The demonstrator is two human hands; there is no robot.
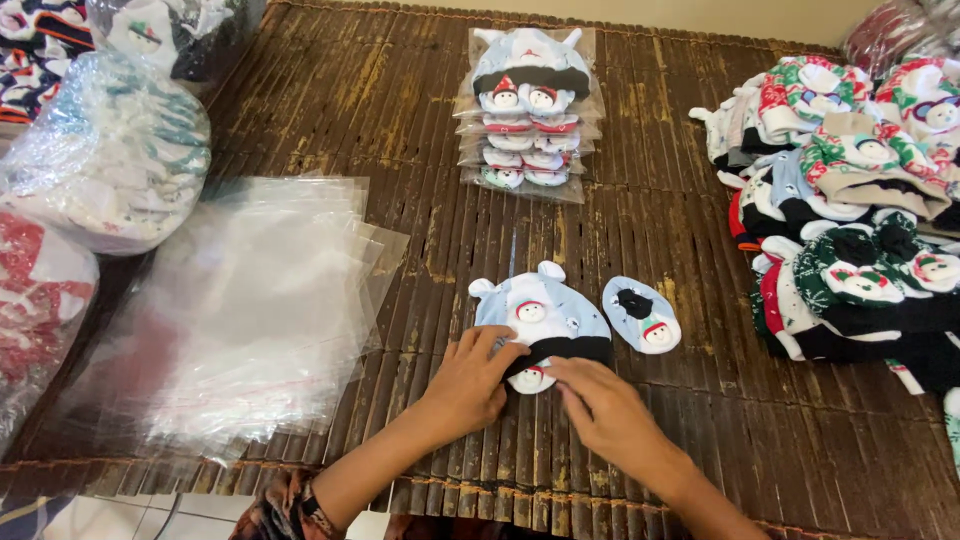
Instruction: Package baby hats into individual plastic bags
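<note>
A light blue baby hat [545,312] with two small ears and a black brim lies flat on the dark bamboo mat [380,110]. A small bootie [529,379] sits at the brim, between my hands. My left hand [468,383] rests on the hat's lower left edge, fingertips touching the bootie. My right hand [603,407] pinches at the bootie and brim from the right. A second light blue bootie [642,314] lies apart, just right of the hat.
A loose pile of clear plastic bags [240,310] lies to the left. A stack of bagged hat sets [527,105] stands at the back centre. Unbagged hats and booties [860,220] are heaped at the right. Filled bags [100,150] crowd the far left.
</note>
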